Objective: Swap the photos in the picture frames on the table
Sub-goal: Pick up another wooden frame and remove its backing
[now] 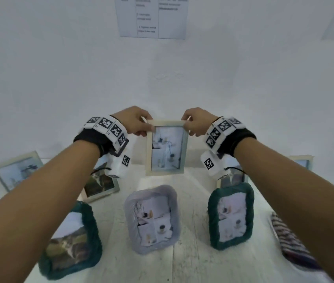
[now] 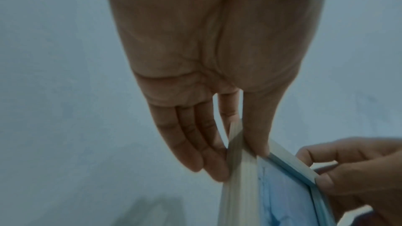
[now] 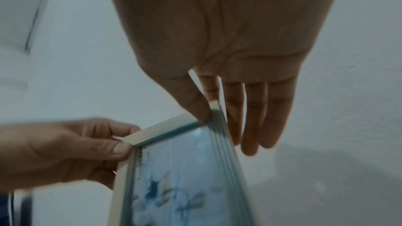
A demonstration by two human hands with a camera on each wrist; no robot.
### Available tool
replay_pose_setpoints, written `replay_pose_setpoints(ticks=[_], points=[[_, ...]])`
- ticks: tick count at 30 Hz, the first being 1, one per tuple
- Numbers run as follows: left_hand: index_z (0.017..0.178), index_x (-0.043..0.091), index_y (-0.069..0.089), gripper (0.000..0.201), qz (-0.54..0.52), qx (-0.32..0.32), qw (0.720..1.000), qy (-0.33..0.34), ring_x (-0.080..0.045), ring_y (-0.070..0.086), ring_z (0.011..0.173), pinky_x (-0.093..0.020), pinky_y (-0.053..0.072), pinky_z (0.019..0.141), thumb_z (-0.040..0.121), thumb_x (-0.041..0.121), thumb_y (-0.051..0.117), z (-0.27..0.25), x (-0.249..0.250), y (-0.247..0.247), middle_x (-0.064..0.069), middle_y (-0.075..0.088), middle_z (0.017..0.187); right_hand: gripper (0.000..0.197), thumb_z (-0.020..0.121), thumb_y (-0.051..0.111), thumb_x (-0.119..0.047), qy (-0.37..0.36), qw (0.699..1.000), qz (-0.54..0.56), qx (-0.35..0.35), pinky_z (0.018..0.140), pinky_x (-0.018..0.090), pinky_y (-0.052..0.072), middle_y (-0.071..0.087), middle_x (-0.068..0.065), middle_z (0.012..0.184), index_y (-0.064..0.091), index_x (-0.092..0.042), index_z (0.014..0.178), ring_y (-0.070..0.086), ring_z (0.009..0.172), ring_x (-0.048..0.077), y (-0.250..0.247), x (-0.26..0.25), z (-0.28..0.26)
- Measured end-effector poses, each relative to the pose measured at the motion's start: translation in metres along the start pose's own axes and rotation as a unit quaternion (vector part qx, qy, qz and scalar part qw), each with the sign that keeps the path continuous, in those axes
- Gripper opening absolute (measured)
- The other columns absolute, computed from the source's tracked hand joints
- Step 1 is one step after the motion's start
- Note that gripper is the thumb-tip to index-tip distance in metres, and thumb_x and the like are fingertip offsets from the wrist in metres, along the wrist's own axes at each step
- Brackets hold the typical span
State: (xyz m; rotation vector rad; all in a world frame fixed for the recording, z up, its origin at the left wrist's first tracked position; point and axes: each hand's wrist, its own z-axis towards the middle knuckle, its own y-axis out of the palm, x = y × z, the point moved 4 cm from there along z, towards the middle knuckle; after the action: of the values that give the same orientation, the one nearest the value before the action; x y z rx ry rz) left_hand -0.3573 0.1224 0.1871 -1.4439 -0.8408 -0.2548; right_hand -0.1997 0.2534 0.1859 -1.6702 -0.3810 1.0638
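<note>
Left hand (image 1: 134, 121) and right hand (image 1: 197, 122) pinch the top corners of a pale wooden frame (image 1: 167, 148) above the table (image 1: 192, 260). Its photo apparently remains inside; turning it to open the back seems next.

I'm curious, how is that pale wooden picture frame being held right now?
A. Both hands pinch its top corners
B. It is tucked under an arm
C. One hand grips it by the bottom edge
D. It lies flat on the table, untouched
A: the head view shows the left hand and the right hand each pinching a top corner of the wooden frame, which hangs upright above the table.
</note>
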Motion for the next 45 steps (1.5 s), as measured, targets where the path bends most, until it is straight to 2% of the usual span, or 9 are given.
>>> replay_pose_setpoints(ticks=[7, 14, 18, 23, 27, 33, 39, 42, 45], points=[[0.111, 0.016, 0.067, 0.020, -0.157, 0.059, 0.977, 0.134, -0.016, 0.065, 0.079, -0.033, 0.056, 0.086, 0.093, 0.025, 0.062, -0.066, 0.046, -0.033, -0.008, 0.070, 0.086, 0.024, 0.098, 0.049, -0.032, -0.008, 0.887, 0.439, 0.145, 0.066, 0.032, 0.053, 0.063, 0.001, 0.088, 0.056, -0.015, 0.113, 0.063, 0.074, 0.016, -0.019, -0.014, -0.097], [0.113, 0.011, 0.063, 0.025, -0.242, 0.083, 0.957, 0.137, -0.023, 0.065, 0.078, -0.039, 0.058, 0.084, 0.091, 0.023, 0.065, -0.147, 0.045, 0.030, -0.030, 0.064, 0.084, 0.044, 0.093, 0.046, -0.051, 0.016, 0.811, 0.564, 0.156, 0.092, 0.056, 0.050, 0.065, 0.017, 0.114, 0.062, -0.014, 0.111, 0.062, 0.107, 0.037, 0.071, 0.002, -0.206], [0.119, 0.020, 0.058, 0.030, -0.250, 0.102, 0.957, 0.103, -0.018, 0.070, 0.081, -0.040, 0.058, 0.082, 0.091, 0.027, 0.066, -0.194, 0.017, 0.090, -0.009, 0.071, 0.092, 0.060, 0.087, 0.054, -0.061, 0.084, 0.758, 0.625, 0.168, 0.100, 0.051, 0.046, 0.060, 0.014, 0.129, 0.056, -0.017, 0.128, 0.058, 0.118, 0.030, 0.144, 0.021, -0.261], [0.131, 0.042, 0.043, 0.054, -0.180, 0.068, 0.978, 0.078, 0.009, 0.056, 0.106, -0.015, 0.052, 0.083, 0.083, 0.045, 0.068, -0.255, -0.006, 0.174, 0.018, 0.058, 0.121, 0.049, 0.095, 0.049, -0.045, 0.132, 0.727, 0.654, 0.160, 0.094, 0.058, 0.049, 0.064, 0.020, 0.119, 0.053, -0.004, 0.123, 0.062, 0.110, 0.038, 0.197, 0.028, -0.312], [0.143, 0.047, 0.020, 0.094, -0.219, 0.024, 0.975, 0.021, 0.020, 0.041, 0.118, -0.019, 0.044, 0.100, 0.066, 0.063, 0.073, -0.280, -0.009, 0.225, 0.033, 0.039, 0.135, 0.048, 0.096, 0.046, -0.037, 0.151, 0.708, 0.683, 0.098, 0.098, 0.059, 0.046, 0.064, 0.021, 0.121, 0.052, -0.001, 0.128, 0.061, 0.112, 0.039, 0.219, 0.025, -0.334], [0.149, 0.046, 0.010, 0.125, -0.281, 0.049, 0.957, -0.057, -0.006, 0.034, 0.138, -0.043, 0.037, 0.112, 0.049, 0.079, 0.077, -0.283, -0.004, 0.275, 0.018, 0.029, 0.153, 0.051, 0.099, 0.039, -0.048, 0.157, 0.700, 0.697, 0.006, 0.106, 0.050, 0.041, 0.062, 0.013, 0.129, 0.055, -0.015, 0.133, 0.057, 0.121, 0.030, 0.234, 0.020, -0.348], [0.149, 0.042, 0.014, 0.113, -0.373, 0.057, 0.925, -0.039, 0.032, 0.036, 0.111, 0.000, 0.040, 0.086, 0.059, 0.059, 0.080, -0.286, 0.020, 0.278, 0.020, 0.037, 0.141, 0.063, 0.091, 0.043, -0.063, 0.210, 0.676, 0.706, -0.009, 0.106, 0.055, 0.040, 0.063, 0.013, 0.126, 0.056, -0.015, 0.131, 0.057, 0.120, 0.034, 0.237, 0.035, -0.351], [0.145, 0.050, 0.015, 0.109, -0.383, 0.038, 0.923, -0.025, 0.022, 0.039, 0.120, -0.015, 0.045, 0.094, 0.057, 0.066, 0.078, -0.287, 0.024, 0.281, 0.017, 0.045, 0.140, 0.058, 0.093, 0.044, -0.059, 0.222, 0.658, 0.719, -0.021, 0.102, 0.054, 0.044, 0.064, 0.020, 0.121, 0.058, -0.013, 0.125, 0.059, 0.110, 0.042, 0.237, 0.045, -0.352], [0.143, 0.049, 0.023, 0.098, -0.412, 0.037, 0.910, -0.030, 0.007, 0.049, 0.123, -0.015, 0.048, 0.088, 0.058, 0.068, 0.070, -0.285, 0.020, 0.284, 0.016, 0.052, 0.135, 0.050, 0.093, 0.045, -0.057, 0.229, 0.663, 0.713, -0.009, 0.072, 0.040, 0.050, 0.068, 0.015, 0.095, 0.061, -0.012, 0.105, 0.056, 0.080, 0.030, 0.229, 0.051, -0.352]])
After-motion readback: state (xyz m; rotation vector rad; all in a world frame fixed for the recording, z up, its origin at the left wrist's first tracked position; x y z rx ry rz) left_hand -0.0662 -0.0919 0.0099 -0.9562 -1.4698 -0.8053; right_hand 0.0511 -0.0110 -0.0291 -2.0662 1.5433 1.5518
